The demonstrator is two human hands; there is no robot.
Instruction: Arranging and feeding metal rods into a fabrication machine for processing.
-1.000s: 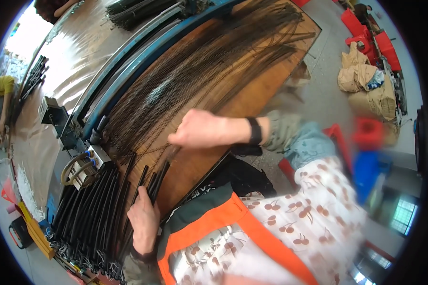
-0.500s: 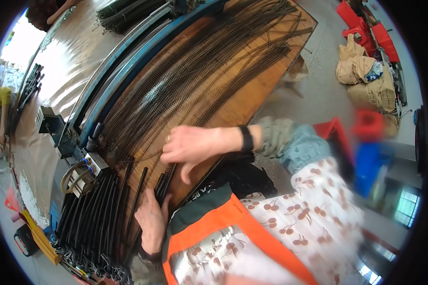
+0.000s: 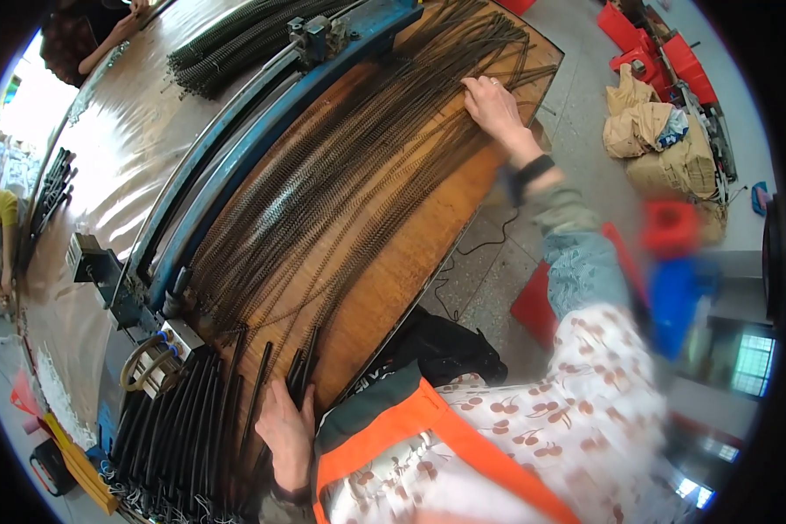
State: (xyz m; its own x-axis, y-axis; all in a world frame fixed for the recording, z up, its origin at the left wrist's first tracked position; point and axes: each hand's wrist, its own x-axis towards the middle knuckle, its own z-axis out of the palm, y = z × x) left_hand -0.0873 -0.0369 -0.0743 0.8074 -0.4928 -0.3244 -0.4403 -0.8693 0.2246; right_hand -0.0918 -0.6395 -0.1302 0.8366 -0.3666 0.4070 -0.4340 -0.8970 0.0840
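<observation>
Long thin dark coil springs [image 3: 323, 183] lie in a curved bundle across the wooden board. Over their far end is my right hand [image 3: 495, 109], arm stretched out, fingers bent down and close together among the springs. Whatever those fingertips hold is too small to make out. Low and near me, my left hand [image 3: 286, 432] has its thumb and fingers on either side of a few black tubes [image 3: 298, 371] where several springs end. Beside it to the left lies a thick row of black tubes [image 3: 183, 428] with white strings at their near ends.
A blue metal rail [image 3: 236, 144] with a clamp block [image 3: 183, 341] and hoses runs along the board's left. Beyond it lie more springs [image 3: 227, 52] on a plastic-covered table. Other people's arms [image 3: 109, 44] show at the far left. Red bins [image 3: 642, 61] and brown sacks [image 3: 642, 127] stand right.
My right hand has swung from near the tubes out to the far end of the springs, straightening the arm. My left hand stays at the black tubes. The view has shifted slightly.
</observation>
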